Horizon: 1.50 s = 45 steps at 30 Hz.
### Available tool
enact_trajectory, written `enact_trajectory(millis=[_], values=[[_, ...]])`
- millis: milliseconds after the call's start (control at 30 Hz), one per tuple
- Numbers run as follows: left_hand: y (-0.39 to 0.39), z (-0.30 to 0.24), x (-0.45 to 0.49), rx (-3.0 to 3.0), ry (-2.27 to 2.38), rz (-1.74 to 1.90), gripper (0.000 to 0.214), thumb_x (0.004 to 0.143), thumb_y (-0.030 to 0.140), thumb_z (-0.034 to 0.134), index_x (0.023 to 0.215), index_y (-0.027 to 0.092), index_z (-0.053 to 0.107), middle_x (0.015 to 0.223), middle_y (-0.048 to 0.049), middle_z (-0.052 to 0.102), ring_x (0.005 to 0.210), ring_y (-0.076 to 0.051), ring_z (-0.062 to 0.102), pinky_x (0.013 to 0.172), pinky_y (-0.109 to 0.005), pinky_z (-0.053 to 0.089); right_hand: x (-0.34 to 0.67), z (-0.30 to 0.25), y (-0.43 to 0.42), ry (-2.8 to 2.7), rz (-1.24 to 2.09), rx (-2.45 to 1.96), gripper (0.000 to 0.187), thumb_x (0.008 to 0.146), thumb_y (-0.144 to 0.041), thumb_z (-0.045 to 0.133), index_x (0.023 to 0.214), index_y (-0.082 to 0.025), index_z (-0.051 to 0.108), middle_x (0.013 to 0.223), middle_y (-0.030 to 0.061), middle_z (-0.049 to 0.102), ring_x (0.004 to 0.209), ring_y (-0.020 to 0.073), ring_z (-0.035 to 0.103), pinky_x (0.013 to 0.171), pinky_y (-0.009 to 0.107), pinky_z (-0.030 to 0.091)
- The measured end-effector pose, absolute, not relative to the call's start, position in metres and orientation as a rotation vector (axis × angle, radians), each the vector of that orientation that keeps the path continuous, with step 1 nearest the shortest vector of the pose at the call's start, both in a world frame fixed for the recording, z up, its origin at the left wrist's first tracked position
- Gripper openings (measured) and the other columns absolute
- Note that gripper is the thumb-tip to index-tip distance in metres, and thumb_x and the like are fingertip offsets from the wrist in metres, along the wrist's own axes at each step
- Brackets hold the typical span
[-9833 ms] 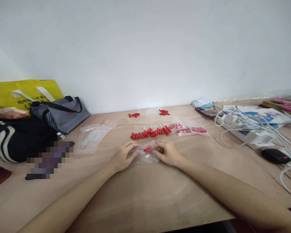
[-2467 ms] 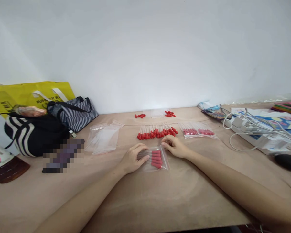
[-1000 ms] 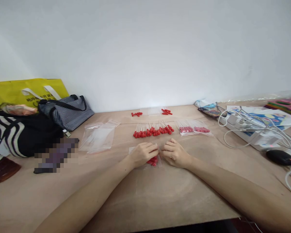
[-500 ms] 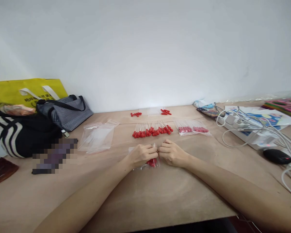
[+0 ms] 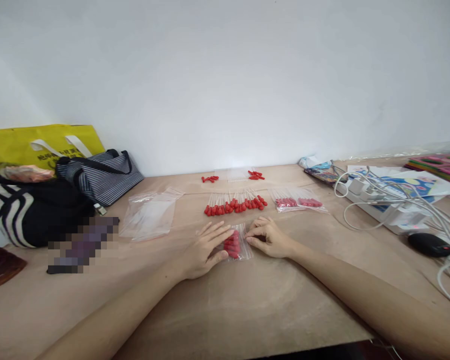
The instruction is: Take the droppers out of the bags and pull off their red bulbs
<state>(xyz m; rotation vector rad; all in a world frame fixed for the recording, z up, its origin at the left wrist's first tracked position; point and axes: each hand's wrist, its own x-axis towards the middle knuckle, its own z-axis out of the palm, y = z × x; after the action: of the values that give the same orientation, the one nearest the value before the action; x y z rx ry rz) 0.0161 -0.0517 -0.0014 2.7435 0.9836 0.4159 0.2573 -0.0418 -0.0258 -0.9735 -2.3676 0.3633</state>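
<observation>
A small clear zip bag (image 5: 242,254) with several red-headed sticks (image 5: 231,244) lies flat on the table in front of me. My left hand (image 5: 206,250) rests over the bag's left part, fingers stretched and apart, hiding the stems. At the bag's right edge, my right hand (image 5: 268,237) has its fingers curled, thumb and forefinger closed on the plastic. Just beyond both hands is a row of loose sticks with pale stems and red heads (image 5: 234,204). Filled bags of the same sticks (image 5: 298,202) lie to the right of that row.
Flat clear bags (image 5: 148,217) lie at the left. Small red pieces (image 5: 210,179) and more red pieces (image 5: 256,175) sit near the wall. Striped and black bags (image 5: 101,175) stand far left. A power strip (image 5: 393,212) with tangled cables and a black mouse (image 5: 430,244) occupy the right.
My left hand has opened from its grip and spread flat over the bag, uncovering more red heads. My right hand stays at the bag's right edge, slightly apart from the left.
</observation>
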Motion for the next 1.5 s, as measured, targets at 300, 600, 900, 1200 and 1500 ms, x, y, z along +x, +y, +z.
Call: enact_trajectory(millis=[300,600,900,1200,1500], values=[[-0.053,-0.007,0.017,2.709,0.950,0.279,0.050,0.088,0.037,0.038,0.135,0.030,0.021,0.140,-0.0034,0.029,0.130,-0.022,0.024,0.105,-0.049,0.019,0.245,-0.029,-0.043,-2.304,0.445,-1.043,0.023,0.077,-0.039,0.058,0.095,-0.025,0.065,0.072,0.0013,0.058,0.073,0.0146,0.050,0.071,0.030,0.032],[-0.057,-0.005,0.017,2.619,1.065,0.441,0.051,0.085,0.034,0.044,0.133,0.024,0.029,0.138,-0.0088,0.033,0.126,-0.024,0.031,0.101,-0.046,0.029,0.247,-0.029,-0.042,-2.240,0.566,-1.079,0.065,0.057,-0.054,0.069,0.114,-0.025,0.053,0.075,-0.0012,0.057,0.075,0.0155,0.052,0.073,0.031,0.031],[-0.054,-0.011,0.016,2.589,1.037,0.526,0.050,0.084,0.033,0.047,0.131,0.025,0.032,0.132,-0.0078,0.041,0.121,-0.023,0.038,0.099,-0.043,0.034,0.233,-0.020,-0.044,-2.333,0.491,-1.151,0.053,0.055,-0.054,0.070,0.096,-0.022,0.059,0.072,-0.0011,0.055,0.074,0.0157,0.049,0.069,0.029,0.029],[-0.054,-0.008,0.018,2.572,0.994,0.526,0.047,0.083,0.034,0.048,0.127,0.025,0.036,0.125,-0.0071,0.047,0.114,-0.021,0.045,0.094,-0.040,0.038,0.239,-0.020,-0.035,-2.276,0.729,-1.131,0.039,0.055,-0.033,0.074,0.086,-0.017,0.056,0.072,-0.0034,0.053,0.064,0.0102,0.046,0.065,0.025,0.034],[-0.052,-0.005,0.017,2.524,0.995,0.478,0.049,0.082,0.036,0.050,0.127,0.024,0.036,0.126,-0.0062,0.048,0.114,-0.021,0.045,0.094,-0.039,0.038,0.242,-0.021,-0.031,-2.415,0.566,-0.959,0.029,0.068,-0.030,0.066,0.094,-0.020,0.062,0.079,0.0008,0.057,0.073,0.0138,0.051,0.070,0.027,0.036]])
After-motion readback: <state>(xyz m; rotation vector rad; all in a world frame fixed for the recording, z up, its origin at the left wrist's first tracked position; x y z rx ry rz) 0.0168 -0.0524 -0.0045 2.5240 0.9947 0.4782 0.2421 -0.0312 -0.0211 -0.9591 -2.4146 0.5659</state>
